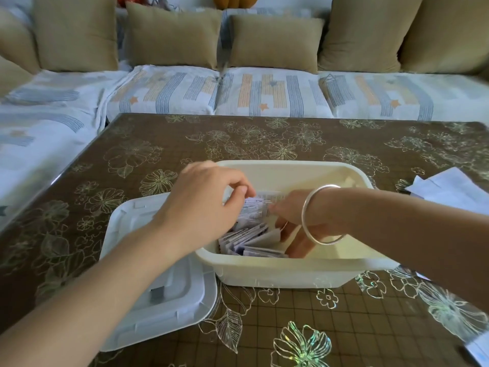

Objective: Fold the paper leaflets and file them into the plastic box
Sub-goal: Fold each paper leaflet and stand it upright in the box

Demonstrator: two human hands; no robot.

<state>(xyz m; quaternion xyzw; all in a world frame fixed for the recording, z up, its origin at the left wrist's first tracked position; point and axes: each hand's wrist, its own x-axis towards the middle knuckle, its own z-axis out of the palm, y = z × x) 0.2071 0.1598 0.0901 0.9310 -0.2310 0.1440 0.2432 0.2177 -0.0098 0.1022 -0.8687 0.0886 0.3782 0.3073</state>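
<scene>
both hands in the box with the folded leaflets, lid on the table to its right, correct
No: the head view shows the lid on the table left of the box. The left hand and right hand are in it with the folded leaflets.

Folded leaflets (255,238), your left hand (205,205) and your right hand (292,211) are crowding the left half of the plastic box (280,274); you are getting open room from above over its right half. The lid (169,300) is lying just beside its left wall, blocking that approach.
</scene>
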